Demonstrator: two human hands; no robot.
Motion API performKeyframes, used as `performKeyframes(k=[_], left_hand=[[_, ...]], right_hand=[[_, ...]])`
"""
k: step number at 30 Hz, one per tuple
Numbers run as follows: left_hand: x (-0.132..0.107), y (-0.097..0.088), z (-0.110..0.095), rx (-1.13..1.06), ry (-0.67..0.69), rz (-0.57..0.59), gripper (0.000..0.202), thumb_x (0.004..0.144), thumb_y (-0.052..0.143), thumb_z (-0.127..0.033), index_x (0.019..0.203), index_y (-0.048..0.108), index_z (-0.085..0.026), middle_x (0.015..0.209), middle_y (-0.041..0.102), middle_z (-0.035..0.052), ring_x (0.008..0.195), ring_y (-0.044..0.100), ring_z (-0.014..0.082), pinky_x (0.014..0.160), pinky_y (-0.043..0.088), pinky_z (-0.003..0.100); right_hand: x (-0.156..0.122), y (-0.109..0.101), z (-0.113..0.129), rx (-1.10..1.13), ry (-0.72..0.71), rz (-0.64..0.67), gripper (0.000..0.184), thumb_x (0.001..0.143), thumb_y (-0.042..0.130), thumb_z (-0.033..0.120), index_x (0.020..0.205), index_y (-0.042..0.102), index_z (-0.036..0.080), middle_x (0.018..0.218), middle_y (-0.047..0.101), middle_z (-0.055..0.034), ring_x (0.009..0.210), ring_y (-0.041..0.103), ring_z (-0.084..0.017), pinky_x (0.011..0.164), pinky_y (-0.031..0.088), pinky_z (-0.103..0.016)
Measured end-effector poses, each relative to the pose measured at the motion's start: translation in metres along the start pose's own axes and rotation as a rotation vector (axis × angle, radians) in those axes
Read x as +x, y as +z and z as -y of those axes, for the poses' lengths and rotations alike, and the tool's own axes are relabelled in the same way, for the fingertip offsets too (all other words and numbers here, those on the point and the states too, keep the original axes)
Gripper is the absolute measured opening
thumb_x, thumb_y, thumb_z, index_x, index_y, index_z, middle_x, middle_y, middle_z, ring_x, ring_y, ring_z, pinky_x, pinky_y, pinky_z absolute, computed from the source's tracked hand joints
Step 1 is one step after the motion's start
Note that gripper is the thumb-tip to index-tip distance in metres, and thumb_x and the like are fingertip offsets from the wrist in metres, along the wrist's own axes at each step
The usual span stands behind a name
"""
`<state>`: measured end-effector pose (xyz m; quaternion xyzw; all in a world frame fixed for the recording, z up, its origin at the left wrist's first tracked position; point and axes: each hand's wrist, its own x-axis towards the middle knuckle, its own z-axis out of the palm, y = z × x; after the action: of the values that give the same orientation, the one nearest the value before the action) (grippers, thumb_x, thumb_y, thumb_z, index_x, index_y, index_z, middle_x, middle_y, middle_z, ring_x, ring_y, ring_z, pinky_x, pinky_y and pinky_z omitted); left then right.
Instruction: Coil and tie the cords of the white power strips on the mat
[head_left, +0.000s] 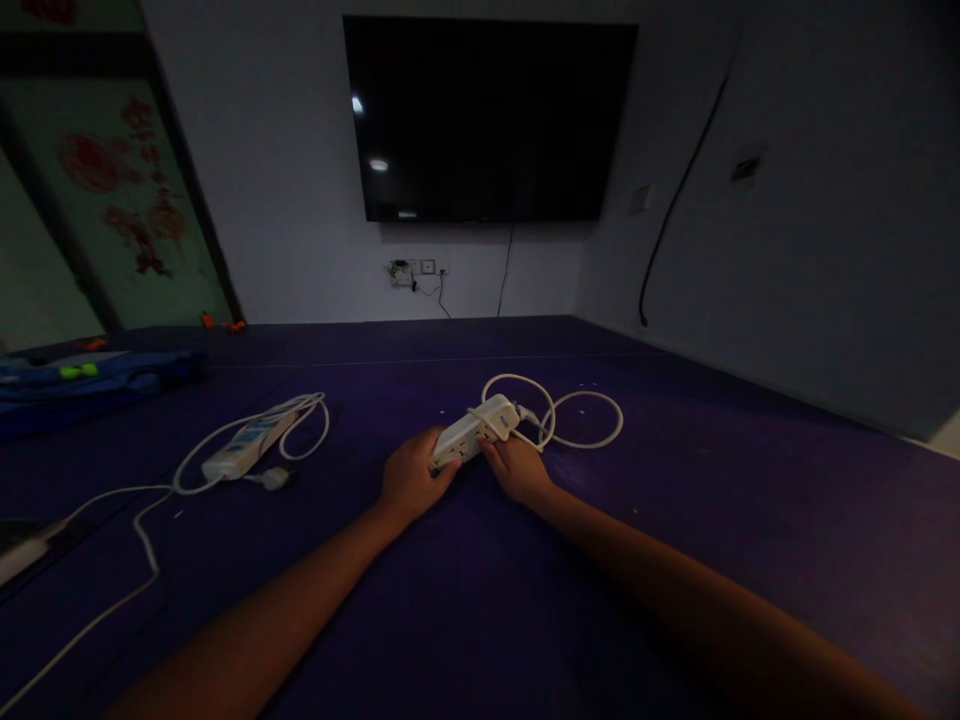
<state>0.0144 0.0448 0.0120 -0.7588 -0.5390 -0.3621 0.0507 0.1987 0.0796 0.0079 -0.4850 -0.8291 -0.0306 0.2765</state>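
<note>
A white power strip (474, 430) lies on the dark purple surface (675, 480) in front of me, with its white cord (577, 418) wrapped once over its far end and looped off to the right. My left hand (411, 478) is closed around the strip's near left end. My right hand (517, 466) grips its right side near the wrapped cord, fingers curled on it.
A second white power strip (244, 447) with a cord and plug (274, 479) lies to the left. Blue cloth (82, 385) sits at the far left. A black TV (484, 118) hangs on the wall above wall sockets (412, 270).
</note>
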Motion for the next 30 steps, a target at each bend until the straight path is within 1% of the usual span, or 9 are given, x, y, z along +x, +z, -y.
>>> performKeyframes(k=[6,12,17,23,30], left_hand=[[0.0002,0.0006,0.0004,0.0,0.003,-0.004,0.041,0.075,0.054,-0.04,0.111,0.05,-0.022,0.1,0.064,0.0051,0.088,0.06,0.0206,0.079,0.047,0.032],[0.0004,0.0007,0.0012,-0.001,0.02,0.0,0.04,0.076,0.053,-0.04,0.112,0.049,-0.022,0.103,0.063,0.0051,0.09,0.059,0.0211,0.079,0.046,0.033],[0.0003,0.0009,0.0012,-0.016,0.025,-0.004,0.04,0.076,0.054,-0.04,0.112,0.049,-0.023,0.102,0.063,0.0048,0.09,0.059,0.0208,0.078,0.046,0.033],[0.0006,0.0006,0.0001,-0.021,0.006,0.0,0.039,0.075,0.054,-0.04,0.11,0.049,-0.023,0.103,0.063,0.0045,0.091,0.059,0.0205,0.078,0.046,0.032],[0.0007,-0.0001,0.0004,-0.035,0.009,0.017,0.039,0.076,0.053,-0.04,0.11,0.049,-0.022,0.104,0.062,0.0049,0.091,0.059,0.0209,0.078,0.046,0.033]], right_hand=[[0.0001,-0.0018,0.002,-0.019,0.016,0.03,0.046,0.093,0.021,0.035,0.098,0.061,0.014,0.095,0.065,-0.0105,0.092,0.059,-0.019,0.078,0.04,-0.024],[-0.0004,-0.0012,0.0022,-0.02,0.018,0.023,0.046,0.093,0.021,0.035,0.102,0.06,0.013,0.097,0.065,-0.0114,0.094,0.058,-0.02,0.079,0.04,-0.025],[0.0003,0.0015,-0.0008,-0.025,0.025,0.032,0.047,0.093,0.02,0.037,0.097,0.061,0.013,0.096,0.065,-0.0113,0.092,0.059,-0.02,0.078,0.04,-0.026],[0.0,-0.0001,-0.0006,-0.018,0.013,0.035,0.048,0.093,0.02,0.038,0.095,0.061,0.014,0.09,0.066,-0.0103,0.088,0.06,-0.02,0.075,0.041,-0.025],[0.0011,0.0004,-0.0019,-0.017,0.015,0.039,0.047,0.093,0.02,0.037,0.097,0.061,0.014,0.095,0.065,-0.0105,0.09,0.059,-0.02,0.076,0.041,-0.026]])
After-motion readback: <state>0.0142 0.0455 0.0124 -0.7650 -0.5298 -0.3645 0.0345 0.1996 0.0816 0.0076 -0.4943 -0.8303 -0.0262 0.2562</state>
